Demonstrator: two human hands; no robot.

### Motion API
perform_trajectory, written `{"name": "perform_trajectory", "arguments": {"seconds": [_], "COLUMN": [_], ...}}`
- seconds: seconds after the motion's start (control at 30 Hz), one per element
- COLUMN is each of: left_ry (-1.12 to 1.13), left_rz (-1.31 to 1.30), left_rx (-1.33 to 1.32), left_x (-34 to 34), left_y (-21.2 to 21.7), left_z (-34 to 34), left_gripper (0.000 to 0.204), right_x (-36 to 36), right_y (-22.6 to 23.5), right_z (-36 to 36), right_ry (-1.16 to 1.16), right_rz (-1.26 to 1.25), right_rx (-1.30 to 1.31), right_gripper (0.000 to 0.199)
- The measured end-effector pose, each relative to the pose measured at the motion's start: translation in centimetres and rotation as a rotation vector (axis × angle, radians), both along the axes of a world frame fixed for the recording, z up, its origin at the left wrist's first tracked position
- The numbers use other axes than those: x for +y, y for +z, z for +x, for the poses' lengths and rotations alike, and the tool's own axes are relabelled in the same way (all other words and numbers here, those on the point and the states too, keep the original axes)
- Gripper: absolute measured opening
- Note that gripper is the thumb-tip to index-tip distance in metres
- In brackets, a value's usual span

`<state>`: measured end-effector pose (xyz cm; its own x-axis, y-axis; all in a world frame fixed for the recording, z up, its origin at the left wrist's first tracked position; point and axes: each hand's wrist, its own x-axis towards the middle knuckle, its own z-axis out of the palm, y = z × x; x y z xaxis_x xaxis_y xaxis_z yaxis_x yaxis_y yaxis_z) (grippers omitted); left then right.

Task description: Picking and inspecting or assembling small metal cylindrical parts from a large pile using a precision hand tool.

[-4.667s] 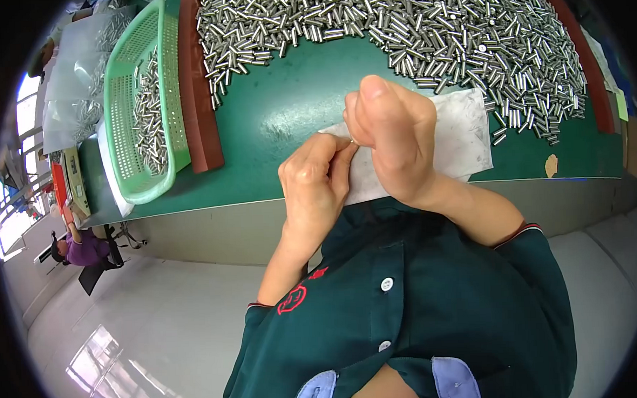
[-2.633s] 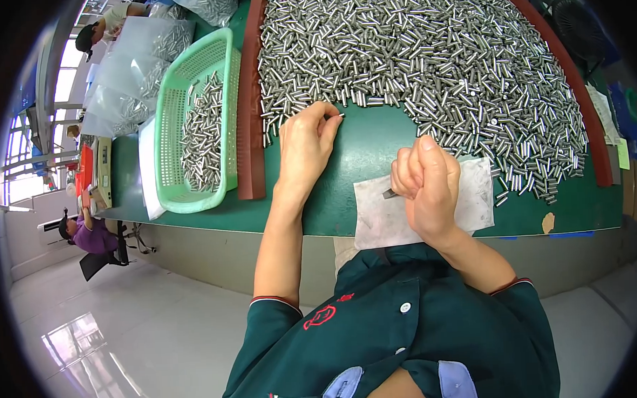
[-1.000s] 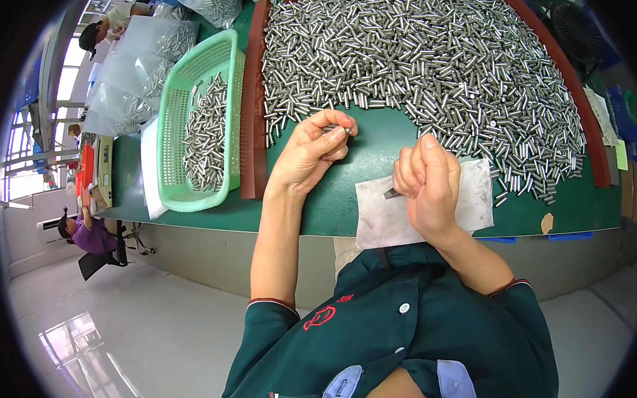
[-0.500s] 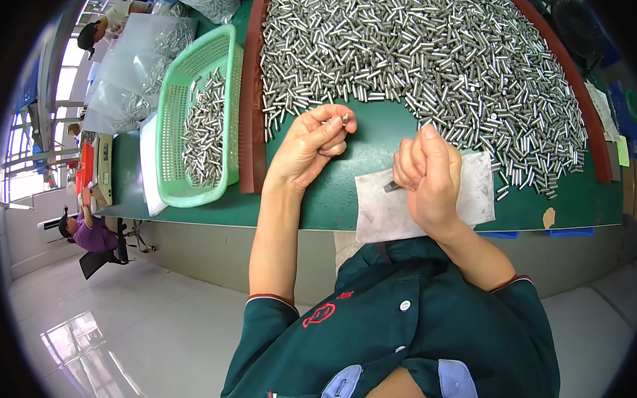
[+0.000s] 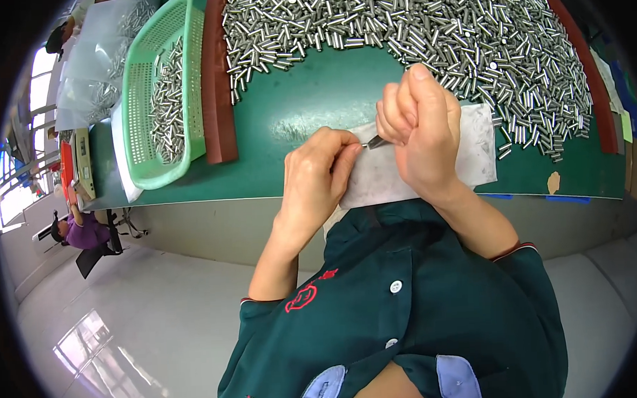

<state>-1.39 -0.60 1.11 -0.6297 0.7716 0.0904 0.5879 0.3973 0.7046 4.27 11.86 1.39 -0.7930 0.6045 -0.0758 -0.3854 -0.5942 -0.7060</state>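
Green tabletop [image 5: 261, 169] lies under a white cloth [image 5: 479, 145]. By the cloth's left side, my left hand [image 5: 310, 175] pinches a small metal piece [image 5: 364, 145]; over the cloth, my right hand [image 5: 426, 133] squeezes a gray tool [image 5: 377, 141].

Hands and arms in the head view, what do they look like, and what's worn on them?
The left hand and right hand are bare, with no gloves, and no watch or bracelet shows at either wrist. The forearms are uncovered up to short, dark green sleeves, whose cuffs are edged with thin red and white trim.
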Motion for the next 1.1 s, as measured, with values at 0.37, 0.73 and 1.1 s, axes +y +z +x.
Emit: {"name": "perform_trajectory", "arguments": {"seconds": [0.37,0.73,1.1], "left_ry": [-0.04,-0.042,-0.026], "left_rz": [0.056,0.074,0.096], "left_rx": [0.235,0.306,0.301], "left_x": [0.0,0.0,0.0], "left_y": [-1.8,-2.0,-2.0], "left_z": [1.0,0.9,0.9], "left_gripper": [0.01,0.011,0.011], "right_x": [0.5,0.3,0.3], "right_y": [-0.4,-0.2,-0.5], "right_z": [0.4,0.4,0.5], "right_ry": [-0.04,-0.02,-0.025], "right_rz": [-0.107,-0.049,-0.103], "right_rx": [0.058,0.01,0.093], "right_gripper": [0.041,0.039,0.039]}}
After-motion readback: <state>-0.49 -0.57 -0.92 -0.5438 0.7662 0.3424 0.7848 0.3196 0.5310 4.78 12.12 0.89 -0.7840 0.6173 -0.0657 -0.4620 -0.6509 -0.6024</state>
